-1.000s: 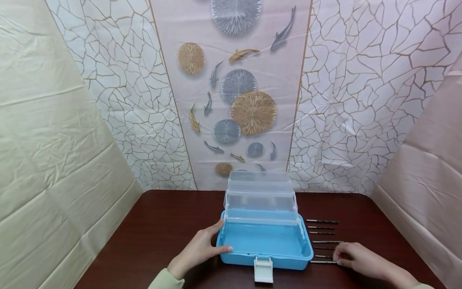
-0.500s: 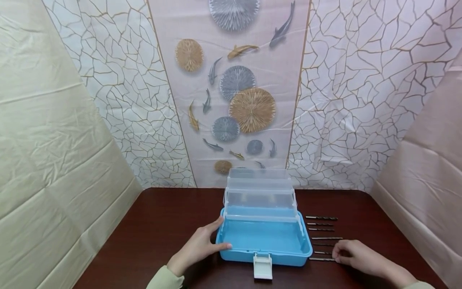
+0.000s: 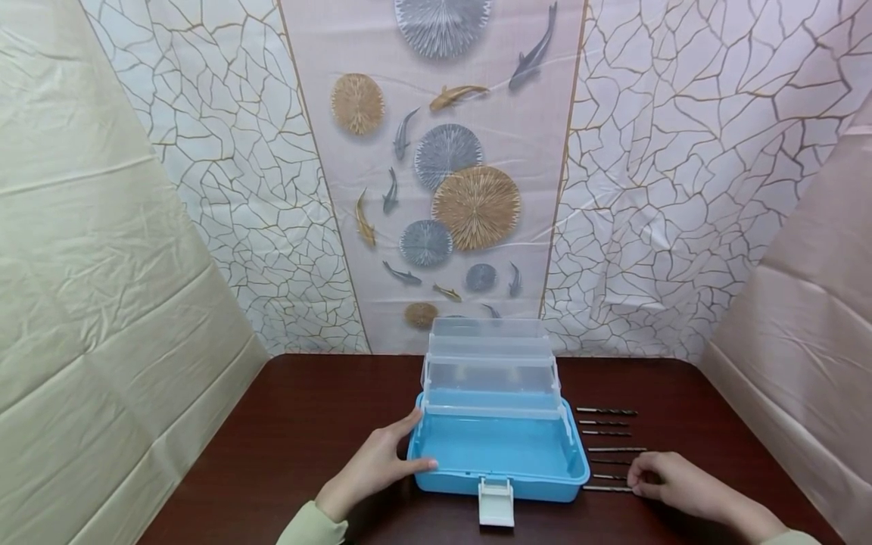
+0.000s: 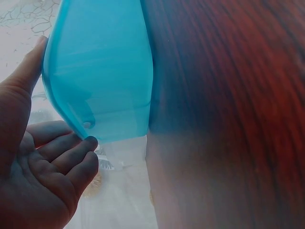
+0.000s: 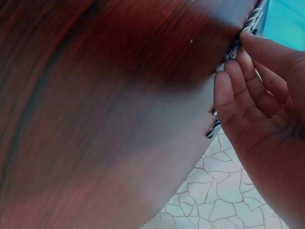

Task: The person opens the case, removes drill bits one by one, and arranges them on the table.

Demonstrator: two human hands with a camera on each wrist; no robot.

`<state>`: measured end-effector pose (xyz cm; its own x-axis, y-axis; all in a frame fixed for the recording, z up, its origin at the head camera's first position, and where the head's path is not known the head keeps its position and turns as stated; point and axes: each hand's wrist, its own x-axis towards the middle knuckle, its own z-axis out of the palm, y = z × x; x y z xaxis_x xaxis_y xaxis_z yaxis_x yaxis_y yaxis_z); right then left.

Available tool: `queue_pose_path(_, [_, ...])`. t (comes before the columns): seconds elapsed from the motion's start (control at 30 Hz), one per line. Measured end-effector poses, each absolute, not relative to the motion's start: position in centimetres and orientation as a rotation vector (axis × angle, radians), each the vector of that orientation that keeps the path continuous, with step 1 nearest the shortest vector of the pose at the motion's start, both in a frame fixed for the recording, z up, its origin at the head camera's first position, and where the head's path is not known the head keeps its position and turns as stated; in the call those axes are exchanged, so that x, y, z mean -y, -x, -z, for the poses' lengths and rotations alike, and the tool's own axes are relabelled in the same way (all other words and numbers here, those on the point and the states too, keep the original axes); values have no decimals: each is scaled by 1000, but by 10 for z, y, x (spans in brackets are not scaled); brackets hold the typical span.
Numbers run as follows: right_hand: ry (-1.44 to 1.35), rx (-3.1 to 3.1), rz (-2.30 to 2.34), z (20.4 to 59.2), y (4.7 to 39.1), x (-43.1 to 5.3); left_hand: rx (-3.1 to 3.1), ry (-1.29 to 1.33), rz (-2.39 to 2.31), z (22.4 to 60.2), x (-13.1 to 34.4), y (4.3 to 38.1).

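A blue plastic toolbox (image 3: 538, 492) stands on the table, its clear tiered trays (image 3: 490, 371) raised at the back and its white latch (image 3: 496, 503) hanging down in front. My left hand (image 3: 375, 463) holds the left end of the box, thumb on the front rim and fingers at the side. Several drill bits (image 3: 606, 412) lie in a column right of the box. At the nearest drill bit (image 3: 606, 489), my right hand (image 3: 671, 484) pinches the outer end between thumb and fingertips. The right wrist view shows the twisted flutes of a drill bit (image 5: 252, 21) beside the thumb.
The dark red wooden table (image 3: 327, 409) reaches back to a patterned cloth wall (image 3: 470, 295). Cream cloth (image 3: 123, 341) hangs along the left side, and a pinkish cloth (image 3: 811, 341) along the right.
The head view has shifted slightly, moving the scene up a little between the first two frames. Both hands, the toolbox and the drill bits keep their places.
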<state>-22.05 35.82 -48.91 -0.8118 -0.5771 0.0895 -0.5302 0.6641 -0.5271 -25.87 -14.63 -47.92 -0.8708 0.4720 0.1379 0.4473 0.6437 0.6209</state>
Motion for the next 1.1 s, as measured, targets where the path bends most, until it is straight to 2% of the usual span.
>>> queue_pose_path(1.1, [866, -2821, 817, 487, 221, -370, -2812, -781, -1031, 478, 145, 258])
